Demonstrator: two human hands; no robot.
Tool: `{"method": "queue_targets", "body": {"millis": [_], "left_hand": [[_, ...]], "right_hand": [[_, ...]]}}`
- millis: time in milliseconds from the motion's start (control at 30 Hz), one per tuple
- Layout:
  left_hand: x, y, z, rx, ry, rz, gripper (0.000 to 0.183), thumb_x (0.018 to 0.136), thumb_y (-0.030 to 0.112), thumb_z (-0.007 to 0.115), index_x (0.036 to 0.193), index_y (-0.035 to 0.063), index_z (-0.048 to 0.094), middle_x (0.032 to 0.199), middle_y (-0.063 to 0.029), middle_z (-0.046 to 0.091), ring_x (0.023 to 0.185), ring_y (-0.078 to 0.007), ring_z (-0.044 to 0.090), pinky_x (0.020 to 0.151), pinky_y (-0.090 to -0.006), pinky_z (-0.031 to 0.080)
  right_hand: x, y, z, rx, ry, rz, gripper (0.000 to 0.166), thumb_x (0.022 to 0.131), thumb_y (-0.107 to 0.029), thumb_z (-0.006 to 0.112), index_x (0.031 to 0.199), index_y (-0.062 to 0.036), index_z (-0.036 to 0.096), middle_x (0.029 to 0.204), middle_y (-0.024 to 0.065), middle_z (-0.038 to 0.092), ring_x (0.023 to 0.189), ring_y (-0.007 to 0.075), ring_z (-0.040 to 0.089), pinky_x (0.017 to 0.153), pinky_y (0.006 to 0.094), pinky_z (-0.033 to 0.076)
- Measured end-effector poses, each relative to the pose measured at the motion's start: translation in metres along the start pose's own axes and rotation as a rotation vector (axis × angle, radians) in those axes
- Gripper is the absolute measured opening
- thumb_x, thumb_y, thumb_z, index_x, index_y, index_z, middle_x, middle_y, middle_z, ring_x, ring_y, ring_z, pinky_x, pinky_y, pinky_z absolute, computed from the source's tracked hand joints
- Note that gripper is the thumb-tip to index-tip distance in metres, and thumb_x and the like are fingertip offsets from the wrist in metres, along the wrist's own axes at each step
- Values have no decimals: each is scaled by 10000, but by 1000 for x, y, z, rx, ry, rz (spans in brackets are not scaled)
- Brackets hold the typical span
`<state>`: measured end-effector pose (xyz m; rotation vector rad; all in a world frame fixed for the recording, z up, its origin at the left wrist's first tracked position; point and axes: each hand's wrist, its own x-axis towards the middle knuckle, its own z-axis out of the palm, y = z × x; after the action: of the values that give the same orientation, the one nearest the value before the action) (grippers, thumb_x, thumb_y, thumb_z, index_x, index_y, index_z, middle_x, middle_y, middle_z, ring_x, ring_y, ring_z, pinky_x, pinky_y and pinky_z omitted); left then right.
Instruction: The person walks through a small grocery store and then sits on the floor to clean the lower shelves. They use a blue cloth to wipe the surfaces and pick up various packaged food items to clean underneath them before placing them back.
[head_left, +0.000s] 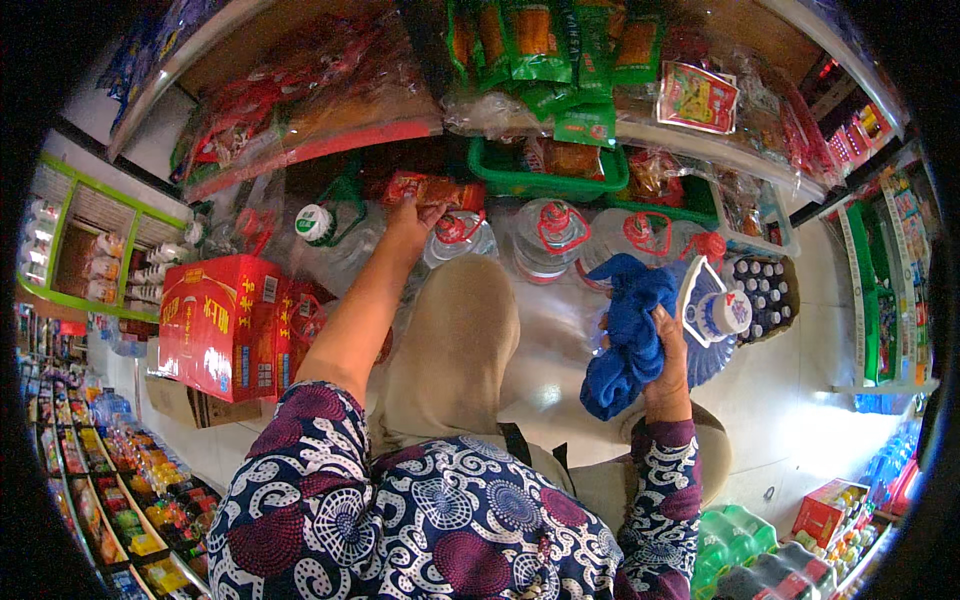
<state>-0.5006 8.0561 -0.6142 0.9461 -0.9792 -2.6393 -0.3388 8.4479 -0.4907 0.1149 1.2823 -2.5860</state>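
Note:
My left hand (420, 217) reaches forward to the low shelf, its fingers on a red snack packet (442, 193) behind a large clear water bottle (459, 240) with a red cap and handle. In my right hand (667, 345) is a crumpled blue cloth (630, 330), held over the floor beside a big bottle with a white cap (727, 313). More large water bottles (551, 232) with red caps stand along the shelf's foot. A green plastic basket (551, 180) holding packets sits just right of the red packet.
Upper shelves bear green snack packets (536, 45) and a red-edged ledge (337, 146). At left stands a red drinks carton (217, 326). A box of capped bottles (761, 292) is at right, and wrapped packs of green bottles (731, 551) lie at lower right.

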Motion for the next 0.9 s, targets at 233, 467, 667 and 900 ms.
{"method": "queue_targets", "body": {"millis": [233,467,667,900], "left_hand": [[-23,25,33,76,179,397,245,871,89,484,1081,-24,431,896,-177,569,717,-301,617,585,-427,589],[45,22,28,349,236,442,237,864,123,523,1091,60,497,838,-131,582,715,-303,594,524,-408,514],[129,21,-5,649,111,448,360,785,261,635,1080,63,576,999,-139,626,875,-297,599,771,-389,493],[185,112,-53,579,-49,528,449,852,225,616,1207,-26,502,1211,-146,537,1072,-316,530,862,-450,463]], "right_hand": [[5,0,-3,21,-10,0,660,780,-286,626,1333,-58,347,1156,166,543,897,268,616,734,379,535],[5,3,-5,13,80,-4,654,792,-263,620,1344,-51,341,1190,169,535,975,263,591,793,384,523],[0,9,-16,-72,190,75,728,789,-272,647,1388,-64,290,1192,140,535,1042,249,552,895,361,461],[15,-4,3,14,-53,133,749,796,-262,691,1395,-56,293,1170,77,534,1030,148,536,890,285,437]]}}
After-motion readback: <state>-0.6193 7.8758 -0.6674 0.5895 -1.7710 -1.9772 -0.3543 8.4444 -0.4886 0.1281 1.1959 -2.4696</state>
